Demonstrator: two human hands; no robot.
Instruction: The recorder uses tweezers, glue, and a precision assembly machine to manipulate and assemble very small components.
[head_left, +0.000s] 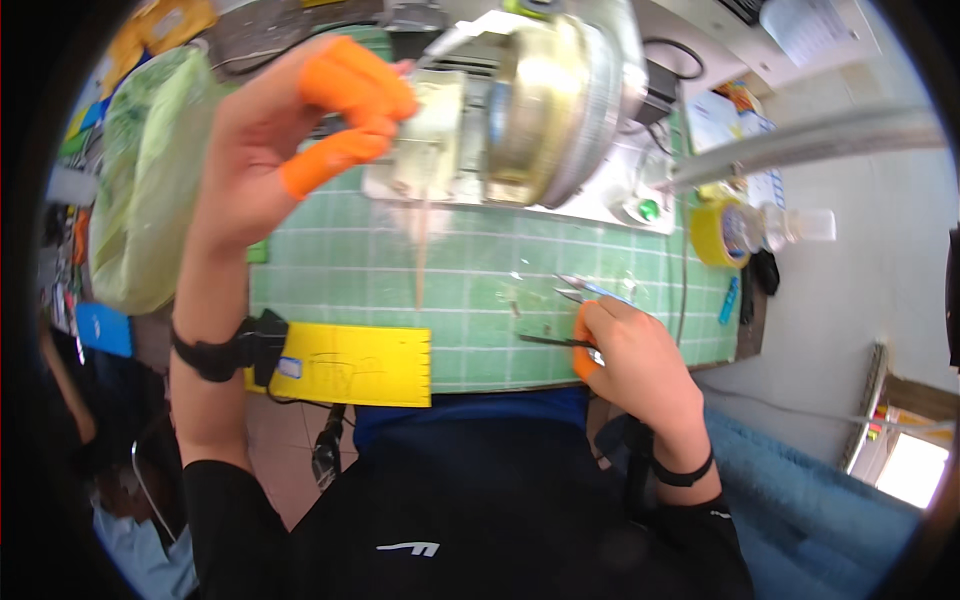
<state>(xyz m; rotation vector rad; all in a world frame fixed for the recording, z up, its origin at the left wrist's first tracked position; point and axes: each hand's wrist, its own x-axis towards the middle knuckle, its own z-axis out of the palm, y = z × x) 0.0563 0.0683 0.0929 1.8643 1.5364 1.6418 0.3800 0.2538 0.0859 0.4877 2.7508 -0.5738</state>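
My left hand [335, 115], with orange finger cots on its fingertips, is raised at the upper left. Its thumb and fingers are bent together beside a pale cream block [430, 130] on the machine base; whatever they pinch, if anything, is too small to make out. A thin wooden stick [421, 260] points toward me from below that block. Over the mat's right side, my right hand [640, 355], also wearing orange cots, is closed on slim black tweezers [548, 341] pointing left. Just beyond its fingers is a pointed metal tool with blue on it [595, 288], partly hidden.
A machine with a large round metal drum [535, 110] stands at the back. Near my body, a yellow plate [370, 365] lies on the green gridded mat [480, 345]. A green plastic bag [150, 190] sits left; yellow tape [715, 234] and a clear bottle [770, 228] stand right.
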